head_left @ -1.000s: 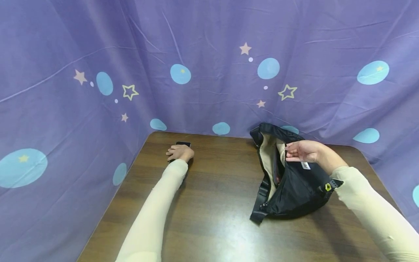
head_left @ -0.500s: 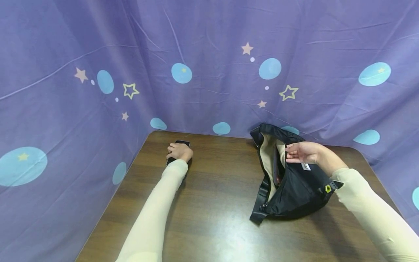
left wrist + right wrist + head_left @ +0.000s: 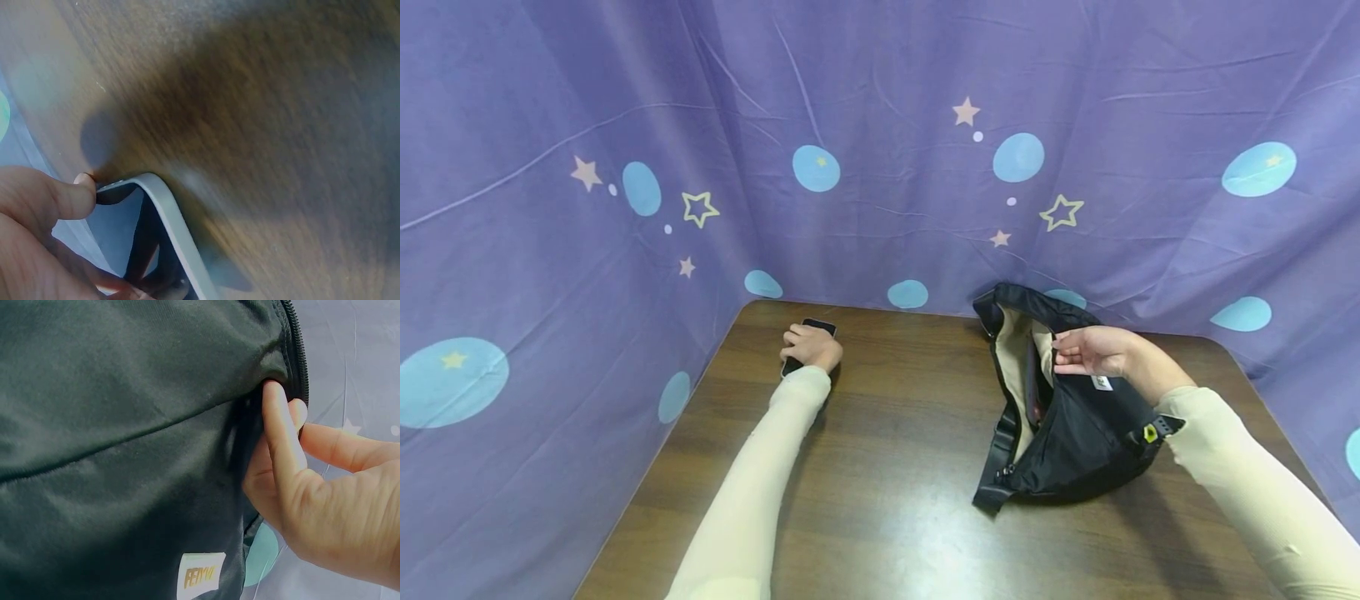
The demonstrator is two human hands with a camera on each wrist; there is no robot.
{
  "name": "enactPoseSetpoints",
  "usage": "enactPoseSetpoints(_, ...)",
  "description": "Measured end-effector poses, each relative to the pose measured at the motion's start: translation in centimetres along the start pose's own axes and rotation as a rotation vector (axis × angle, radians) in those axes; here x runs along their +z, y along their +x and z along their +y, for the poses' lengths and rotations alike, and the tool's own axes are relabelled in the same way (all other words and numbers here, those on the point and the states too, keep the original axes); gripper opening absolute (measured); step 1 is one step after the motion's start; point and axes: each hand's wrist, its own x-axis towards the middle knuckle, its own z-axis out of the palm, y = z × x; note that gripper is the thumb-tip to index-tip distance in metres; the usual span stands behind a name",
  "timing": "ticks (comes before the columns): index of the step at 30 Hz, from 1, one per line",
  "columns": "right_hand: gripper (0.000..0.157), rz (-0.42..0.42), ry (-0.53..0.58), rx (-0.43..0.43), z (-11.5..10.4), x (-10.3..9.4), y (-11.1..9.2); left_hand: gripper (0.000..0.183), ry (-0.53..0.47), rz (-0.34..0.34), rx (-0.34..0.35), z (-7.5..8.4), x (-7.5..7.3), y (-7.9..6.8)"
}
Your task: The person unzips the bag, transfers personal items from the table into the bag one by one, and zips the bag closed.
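Observation:
At the table's far left, my left hand (image 3: 812, 346) grips a black-screened smartphone (image 3: 820, 325), covering its middle. In the left wrist view the thumb presses one edge of the phone (image 3: 177, 225), which has a pale frame, and the fingers lie over the glossy screen side. A black fabric bag (image 3: 1090, 450) with a beige lining lies at the right, its mouth spread wide. My right hand (image 3: 1097, 350) pinches the near rim of that mouth, beside the zipper (image 3: 300, 356). Its fingertips are partly tucked behind the fabric.
Inside the bag shows a dark object (image 3: 1037, 392) with a reddish spot. A buckled strap (image 3: 1000, 450) trails at the bag's near end. A white label (image 3: 200, 575) is sewn on its face. A purple patterned curtain (image 3: 880, 167) hangs behind the brown wooden table (image 3: 887, 467).
The left fingers have drawn in around the phone, and more of its lower end shows. My right hand keeps its hold on the bag's rim, and the bag has stayed put.

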Motion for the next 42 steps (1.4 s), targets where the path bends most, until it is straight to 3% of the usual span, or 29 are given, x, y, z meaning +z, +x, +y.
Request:
enactPoseSetpoints(8, 0.027, 0.016, -0.005, -0.003, 0.0, 0.0, 0.0, 0.038, -0.017, 0.163, 0.101, -0.2, 0.3, -0.7)
enactPoseSetpoints(12, 0.027, 0.026, -0.003, 0.0, 0.0, 0.0, 0.0, 0.045, -0.025, 0.152, 0.13, -0.3, 0.3, -0.7)
enactPoseSetpoints(16, 0.027, 0.019, 0.001, 0.0, 0.0, 0.0, -0.1, 0.072, -0.025, 0.128, 0.16, -0.4, 0.2, -0.4)
enactPoseSetpoints(19, 0.025, 0.004, -0.003, -0.003, 0.0, 0.0, -0.3, 0.074, -0.06, 0.133, 0.175, -0.5, 0.0, -0.3)
enactPoseSetpoints(23, 0.02, -0.004, -0.003, -0.005, -0.1, 0.0, -0.4, 0.067, -0.094, 0.159, 0.184, -0.6, -0.3, -0.4)
enactPoseSetpoints(30, 0.019, 0.02, 0.005, 0.004, -0.1, 0.2, -0.3, 0.033, -0.061, 0.227, 0.258, -0.4, -0.9, -0.7)
enactPoseSetpoints(35, 0.018, 0.032, 0.017, 0.006, -0.1, 0.4, -0.3, 0.042, -0.04, 0.198, 0.304, -0.6, -1.5, -0.5)
enactPoseSetpoints(42, 0.027, 0.04, 0.006, 0.006, 0.1, 0.5, -0.2, 0.051, -0.137, 0.052, 0.327, -1.8, -2.2, 0.3)
